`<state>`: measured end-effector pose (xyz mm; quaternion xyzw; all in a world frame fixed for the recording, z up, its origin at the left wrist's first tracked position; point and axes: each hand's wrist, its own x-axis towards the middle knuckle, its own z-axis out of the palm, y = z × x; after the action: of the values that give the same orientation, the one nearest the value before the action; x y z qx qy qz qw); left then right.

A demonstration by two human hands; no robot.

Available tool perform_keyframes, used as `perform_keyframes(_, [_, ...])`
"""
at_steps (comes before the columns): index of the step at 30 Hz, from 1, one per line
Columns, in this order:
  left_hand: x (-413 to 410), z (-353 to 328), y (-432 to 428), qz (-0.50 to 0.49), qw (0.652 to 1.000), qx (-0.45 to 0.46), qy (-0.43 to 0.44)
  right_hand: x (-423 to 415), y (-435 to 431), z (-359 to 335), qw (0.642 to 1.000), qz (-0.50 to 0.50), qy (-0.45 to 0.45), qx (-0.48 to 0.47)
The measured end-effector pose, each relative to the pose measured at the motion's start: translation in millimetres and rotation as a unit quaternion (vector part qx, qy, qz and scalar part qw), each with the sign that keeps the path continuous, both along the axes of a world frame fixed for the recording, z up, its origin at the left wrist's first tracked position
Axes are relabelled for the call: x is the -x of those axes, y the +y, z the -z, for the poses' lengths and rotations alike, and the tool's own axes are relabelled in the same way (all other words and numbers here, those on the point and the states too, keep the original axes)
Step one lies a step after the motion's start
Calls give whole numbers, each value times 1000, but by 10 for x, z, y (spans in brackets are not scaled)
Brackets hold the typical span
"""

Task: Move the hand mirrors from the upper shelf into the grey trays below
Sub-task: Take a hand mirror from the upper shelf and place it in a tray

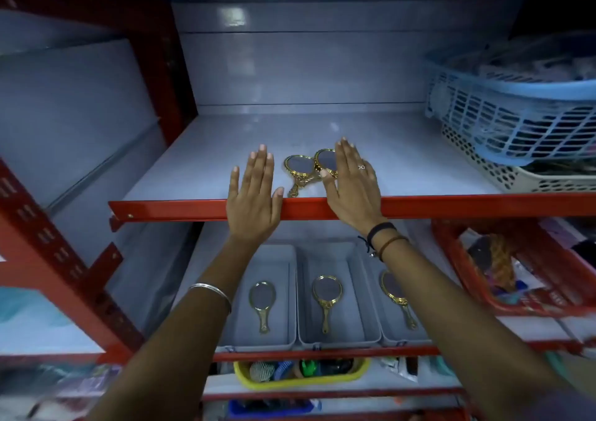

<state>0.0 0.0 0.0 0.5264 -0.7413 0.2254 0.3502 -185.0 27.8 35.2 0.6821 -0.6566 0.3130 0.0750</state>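
Observation:
Two gold-framed hand mirrors lie on the grey upper shelf (403, 169) near its red front edge: the left mirror (298, 170) and the right mirror (325, 161), partly covered by my right hand (350, 185). My left hand (254, 194) is flat and open just left of them, holding nothing. My right hand's fingers are spread over the right mirror, its thumb touching the frame. Below stand three grey trays, each holding one gold mirror: left tray (283, 259), middle tray (351, 259), right tray (371, 278) partly hidden by my right forearm.
A blue basket (516, 111) stacked on a white basket (503, 175) fills the upper shelf's right side. A red basket (458, 259) of goods stands right of the trays. A yellow tray (300, 382) of combs is on the shelf beneath. Red uprights frame the left.

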Motion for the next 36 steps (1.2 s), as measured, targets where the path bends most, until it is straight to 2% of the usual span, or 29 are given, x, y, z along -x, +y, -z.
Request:
perform_keyframes(6, [24, 38, -104, -29, 999, 26, -13, 28, -199, -130, 985, 108, -90, -98])
perform_keyframes(10, [12, 96, -150, -39, 997, 57, -24, 27, -330, -207, 951, 170, -102, -238])
perform_keyframes(15, [17, 92, -150, -40, 997, 57, -20, 20, -436, -266, 947, 180, -83, -253])
perform_keyframes(18, [21, 75, -137, -43, 998, 51, -19, 103, -446, -332, 942, 140, -116, -281])
perform_keyframes(21, [21, 56, -123, -43, 998, 39, -18, 235, -470, -400, 926, 92, -240, -276])
perform_keyframes(24, [21, 46, -113, -44, 999, 25, -17, 331, -431, -465, 877, 41, -410, -247])
perform_keyframes(28, [25, 36, -98, -42, 999, 9, -11, 428, -147, -550, 817, -24, -539, -205])
perform_keyframes(32, [29, 9, -71, -39, 999, -3, -10, 528, 375, -481, 762, -122, -599, -213])
perform_keyframes(36, [14, 13, -66, -33, 999, -2, -11, 700, 939, -130, 740, -164, -598, -261])
